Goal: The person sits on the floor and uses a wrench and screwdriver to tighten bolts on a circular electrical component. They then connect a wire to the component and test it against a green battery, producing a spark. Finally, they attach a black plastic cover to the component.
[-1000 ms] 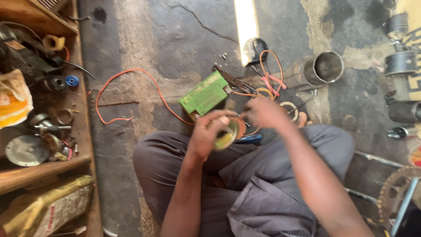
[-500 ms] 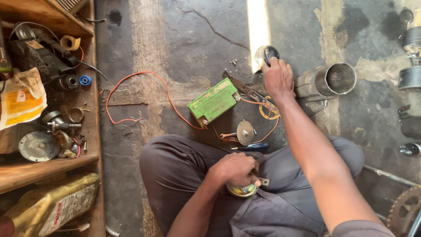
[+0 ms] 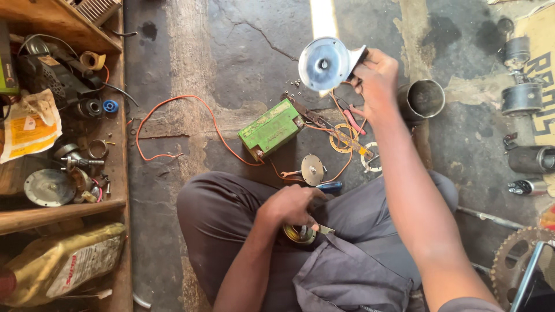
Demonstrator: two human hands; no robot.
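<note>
Nearest the camera, the left hand (image 3: 291,206) rests in the person's lap with its fingers curled over a small round part (image 3: 300,233), brassy at the rim with a grey metal tab sticking out to one side; the hand hides most of its top, so its face cannot be made out. Grey trousers (image 3: 352,271), creased and soft, lie under it. Further out, the right hand (image 3: 376,78) is raised above the floor and grips by the back a round metal disc (image 3: 324,63), dull silver, smooth, with a small dark hole at its centre and its flat face turned to the camera. Beneath that arm on the stained, cracked concrete floor (image 3: 231,69) lie a green rectangular box (image 3: 270,128) with scuffed top, an orange wire (image 3: 173,124) looping away from it, a smaller round plate (image 3: 313,169), a blue-handled tool (image 3: 328,186) and a flat ring gasket (image 3: 344,138). Just beyond the hand stands a hollow metal cylinder (image 3: 425,99). To the left, a worn wooden shelf (image 3: 58,211) carries a clutter of greasy metal parts, and a toothed sprocket (image 3: 517,266) sits at the right edge.
</note>
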